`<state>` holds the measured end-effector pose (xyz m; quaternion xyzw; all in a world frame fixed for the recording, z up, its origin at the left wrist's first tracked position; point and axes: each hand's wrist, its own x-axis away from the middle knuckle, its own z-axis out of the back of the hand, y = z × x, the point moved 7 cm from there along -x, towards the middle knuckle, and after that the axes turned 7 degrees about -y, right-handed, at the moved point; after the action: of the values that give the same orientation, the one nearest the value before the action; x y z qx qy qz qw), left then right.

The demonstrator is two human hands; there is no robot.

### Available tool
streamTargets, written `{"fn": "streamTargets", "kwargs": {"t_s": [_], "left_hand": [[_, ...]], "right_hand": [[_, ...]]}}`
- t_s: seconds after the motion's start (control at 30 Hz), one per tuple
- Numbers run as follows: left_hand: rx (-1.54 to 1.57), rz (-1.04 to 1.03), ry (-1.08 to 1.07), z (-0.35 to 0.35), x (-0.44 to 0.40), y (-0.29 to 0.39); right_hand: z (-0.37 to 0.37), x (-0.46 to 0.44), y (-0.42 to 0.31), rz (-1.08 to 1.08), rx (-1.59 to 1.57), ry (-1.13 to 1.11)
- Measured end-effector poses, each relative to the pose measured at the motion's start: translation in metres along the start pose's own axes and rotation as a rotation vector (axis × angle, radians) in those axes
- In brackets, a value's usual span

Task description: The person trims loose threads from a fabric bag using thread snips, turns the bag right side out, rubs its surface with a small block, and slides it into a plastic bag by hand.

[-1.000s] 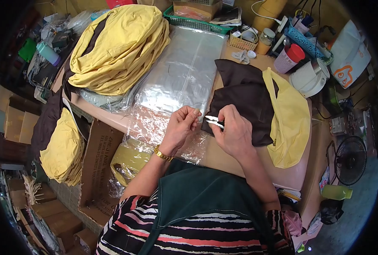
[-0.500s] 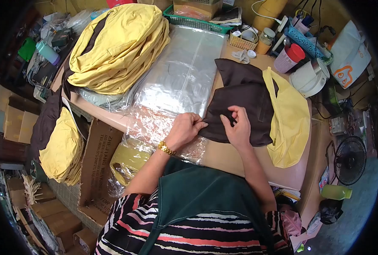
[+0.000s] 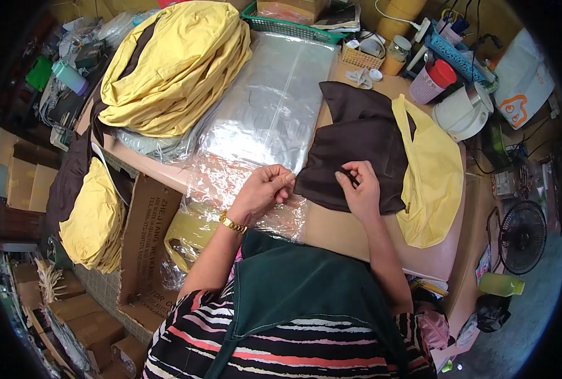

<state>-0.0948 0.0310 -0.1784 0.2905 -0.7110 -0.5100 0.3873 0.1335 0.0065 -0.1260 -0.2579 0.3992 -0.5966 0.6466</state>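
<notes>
Yellow pile (image 3: 173, 69) sits at the left of the desk (image 3: 420, 254), presumably parked out of the hands' way. Plastic sheets (image 3: 262, 95) lie flat beside it. Left hand (image 3: 265, 187): thumb and finger pinched together, just beside the near-left corner of the brown cloth (image 3: 357, 148). Right hand (image 3: 361, 191): half open, above that cloth, which likely lies there for easy reach. Whether either grips something small, cannot tell. Cloth: dark, matte, lightly creased; yellow fabric (image 3: 436, 196) adjoins its right edge.

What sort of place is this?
Likely a small sewing or garment-packing workshop: heaped yellow fabric, a stack of clear plastic, and dark cloth laid out on the worktable.
</notes>
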Motion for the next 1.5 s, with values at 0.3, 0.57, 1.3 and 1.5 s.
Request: {"fn": "streamTargets", "kwargs": {"t_s": [0.3, 0.57, 1.3, 1.5], "left_hand": [[0.743, -0.040, -0.103, -0.034, 0.013, 0.031], [0.530, -0.109, -0.112, -0.031, 0.012, 0.034], [0.497, -0.146, -0.100, -0.036, 0.018, 0.033], [0.240, -0.165, -0.037, -0.043, 0.024, 0.053]], "right_hand": [[0.007, 0.005, -0.119, 0.372, 0.320, 0.000], [-0.005, 0.007, -0.148, 0.523, 0.545, -0.062], [0.016, -0.001, -0.113, 0.291, 0.332, -0.088], [0.005, 0.006, -0.152, 0.527, 0.569, -0.092]]}}
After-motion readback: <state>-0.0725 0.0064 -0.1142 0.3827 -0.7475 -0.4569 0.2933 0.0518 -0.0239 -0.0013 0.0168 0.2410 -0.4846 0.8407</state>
